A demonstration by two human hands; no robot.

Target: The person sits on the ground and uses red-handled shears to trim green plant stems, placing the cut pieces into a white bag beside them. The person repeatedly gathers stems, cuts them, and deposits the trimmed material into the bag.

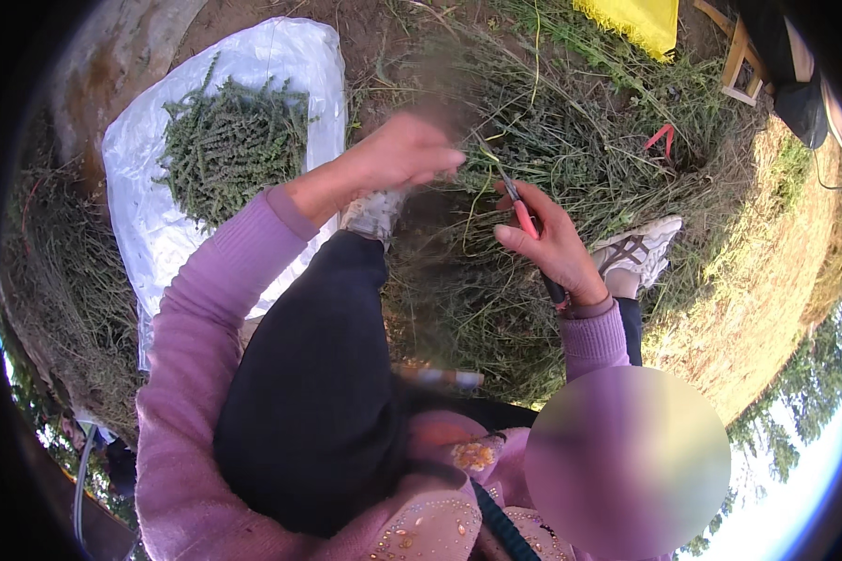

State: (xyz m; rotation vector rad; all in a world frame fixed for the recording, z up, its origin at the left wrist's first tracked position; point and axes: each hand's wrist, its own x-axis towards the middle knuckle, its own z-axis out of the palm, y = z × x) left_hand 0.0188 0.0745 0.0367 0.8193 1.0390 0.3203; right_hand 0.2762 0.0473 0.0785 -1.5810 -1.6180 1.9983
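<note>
My right hand (557, 243) is wrapped round a pair of garden snips (524, 215) with red and dark handles. Their slim blades point up and left, over a heap of cut green stems (571, 140). To the left of the blade tips is my left hand (407, 154), its fingers curled together; whatever they pinch, if anything, cannot be made out. Left of that hand, a neat pile of green herb sprigs (234, 150) lies on a white plastic sheet (136, 168).
My shoe (641, 248) rests on the stems at the right. A red strip (661, 140) lies among them. Farther back are a yellow cloth (636, 23) and a wooden frame (741, 61). More cut stems (65, 299) lie at the left.
</note>
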